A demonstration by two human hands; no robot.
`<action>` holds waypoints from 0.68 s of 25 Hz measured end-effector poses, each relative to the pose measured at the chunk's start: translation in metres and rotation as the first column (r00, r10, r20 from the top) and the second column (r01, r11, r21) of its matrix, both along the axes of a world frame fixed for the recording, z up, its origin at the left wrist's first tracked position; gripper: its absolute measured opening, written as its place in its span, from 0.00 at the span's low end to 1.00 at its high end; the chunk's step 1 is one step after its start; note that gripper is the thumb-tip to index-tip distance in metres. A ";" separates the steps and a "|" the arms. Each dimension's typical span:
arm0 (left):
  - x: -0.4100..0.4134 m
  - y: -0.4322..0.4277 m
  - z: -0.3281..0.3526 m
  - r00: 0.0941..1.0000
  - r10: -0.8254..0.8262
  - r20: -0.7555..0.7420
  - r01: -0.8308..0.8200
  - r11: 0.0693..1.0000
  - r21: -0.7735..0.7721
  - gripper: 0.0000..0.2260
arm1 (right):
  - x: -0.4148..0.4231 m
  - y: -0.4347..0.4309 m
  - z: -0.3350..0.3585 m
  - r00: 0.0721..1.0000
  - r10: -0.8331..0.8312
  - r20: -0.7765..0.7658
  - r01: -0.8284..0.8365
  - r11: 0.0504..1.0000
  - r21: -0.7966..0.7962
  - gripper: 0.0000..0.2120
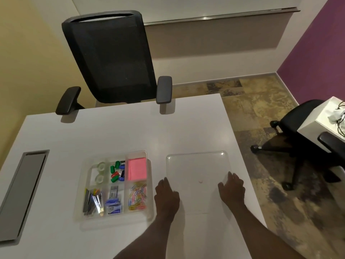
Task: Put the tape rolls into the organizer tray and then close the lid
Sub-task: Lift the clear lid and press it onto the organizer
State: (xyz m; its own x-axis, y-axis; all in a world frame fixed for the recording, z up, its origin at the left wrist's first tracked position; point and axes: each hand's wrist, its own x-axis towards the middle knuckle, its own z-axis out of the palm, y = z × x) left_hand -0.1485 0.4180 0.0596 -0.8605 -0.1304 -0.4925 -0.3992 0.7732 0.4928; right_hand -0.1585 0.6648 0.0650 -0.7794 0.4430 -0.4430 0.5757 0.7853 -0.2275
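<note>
While lid point(197, 165) lies flat, both hands' grip on edges unclear; near rim barely visible.

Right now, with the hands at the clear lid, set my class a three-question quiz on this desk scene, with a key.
1. True or false: the two tape rolls already lie in the tray.
2. Which item fills the tray's far right compartment? A) pink notepad B) scissors C) glue stick
3. Fill in: the lid lies flat on the desk to the ______ of the tray.

Key: 1 true. 2 A. 3 right; the left hand and right hand rest at its near edge, and the tray is uncovered.
</note>
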 end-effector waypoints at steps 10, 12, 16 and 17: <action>-0.011 0.003 0.008 0.951 0.309 -0.022 -0.302 0.941 0.149 0.28 | -0.017 -0.003 0.016 0.897 -0.404 -0.180 0.378 0.912 -0.160 0.27; -0.011 0.004 0.016 0.916 0.376 -0.143 -0.352 0.921 0.166 0.21 | -0.018 -0.004 0.023 0.877 -0.413 -0.246 0.387 0.910 -0.148 0.24; -0.018 -0.003 0.045 0.810 0.480 -0.337 -0.409 0.874 0.263 0.14 | -0.022 -0.021 0.049 0.772 -0.513 -0.375 0.432 0.856 -0.283 0.17; -0.020 -0.008 0.052 0.783 0.482 -0.394 -0.399 0.874 0.277 0.13 | -0.024 -0.027 0.057 0.750 -0.528 -0.399 0.426 0.847 -0.320 0.15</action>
